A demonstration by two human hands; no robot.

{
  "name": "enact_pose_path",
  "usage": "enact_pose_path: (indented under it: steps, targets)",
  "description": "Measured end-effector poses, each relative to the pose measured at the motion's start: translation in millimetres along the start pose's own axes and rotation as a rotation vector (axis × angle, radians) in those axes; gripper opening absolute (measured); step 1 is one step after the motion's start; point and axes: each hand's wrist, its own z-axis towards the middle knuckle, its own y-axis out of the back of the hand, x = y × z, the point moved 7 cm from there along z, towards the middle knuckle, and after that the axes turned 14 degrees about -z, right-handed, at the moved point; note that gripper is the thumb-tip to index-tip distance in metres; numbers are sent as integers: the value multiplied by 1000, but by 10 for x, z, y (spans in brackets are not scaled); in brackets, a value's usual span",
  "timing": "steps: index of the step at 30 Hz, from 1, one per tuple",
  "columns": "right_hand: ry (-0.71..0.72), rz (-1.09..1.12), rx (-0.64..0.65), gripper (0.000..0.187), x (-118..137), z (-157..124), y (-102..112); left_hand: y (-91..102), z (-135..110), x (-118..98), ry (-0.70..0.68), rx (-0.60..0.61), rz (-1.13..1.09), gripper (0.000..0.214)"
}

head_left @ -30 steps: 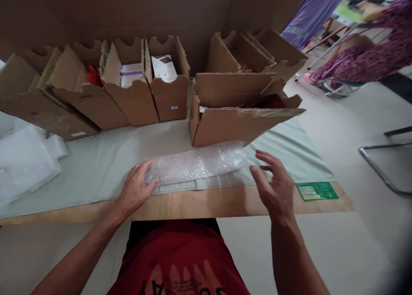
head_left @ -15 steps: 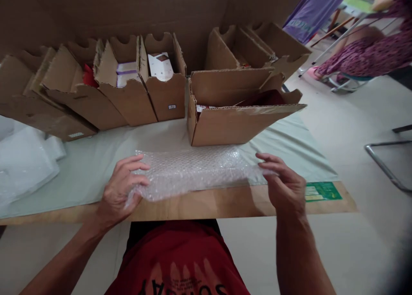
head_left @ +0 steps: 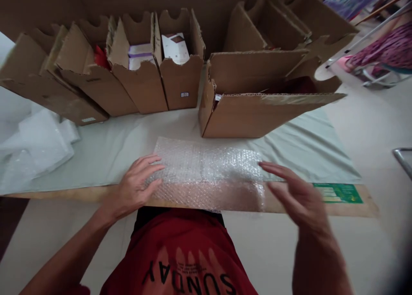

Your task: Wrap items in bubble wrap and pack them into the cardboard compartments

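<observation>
Lying at the near side of the table, the bubble wrap spread flat between two hands: the left hand sat at its left edge, thumb and fingers parted, while the right hand was at its right edge, fingers well apart from the thumb and gripping nothing. Beneath the wrap ran a pale green cloth, then a bare wooden edge bearing a green label, with white floor beyond. Just behind the wrap stood an open carton, hiding the lower parts of the cartons at its back. Four more cartons lined the left, near a heap of translucent packing. Upper right showed a purple bag and another person's patterned clothing. Half a second earlier the wrap was a narrower, folded strip with its right end pinched in the right hand; since then it had opened out over the wood, and that hand had let go.
</observation>
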Motion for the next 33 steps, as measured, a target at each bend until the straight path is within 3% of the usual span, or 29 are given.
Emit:
enact_pose_path:
  steps: [3,5,7,8,11,15,18,21,25,28,33]
  targets:
    - [213,-152,103,39,544,170,-673,-438,212,-101,-108,87,136,33]
    - [332,-269,210,47,805,210,-1137,-746,290,-44,-107,194,239,39]
    - [384,-372,283,53,855,208,-1414,-932,283,81,-71,251,329,47]
    - [384,-414,294,54,791,198,-1454,-965,251,148,-49,249,365,51]
    - [285,-522,204,52,313,143,-1201,-906,88,296,-3,185,438,59]
    - [27,-683,-30,48,-416,-48,-464,-758,-97,330,39,124,447,58]
    - [-38,-693,-141,50,-494,-269,-87,-701,-165,253,32,124,393,56]
    - [114,-581,-52,61,-187,-483,-132,-698,-226,128,-34,164,328,62]
    - [311,-553,133,74,151,-689,-525,-775,-314,45,-112,266,336,78]
    - [301,-625,120,63,112,-721,-678,-825,-355,69,-106,302,392,76]
    - [320,-523,80,41,60,-706,-571,-804,-422,67,-107,308,379,63]
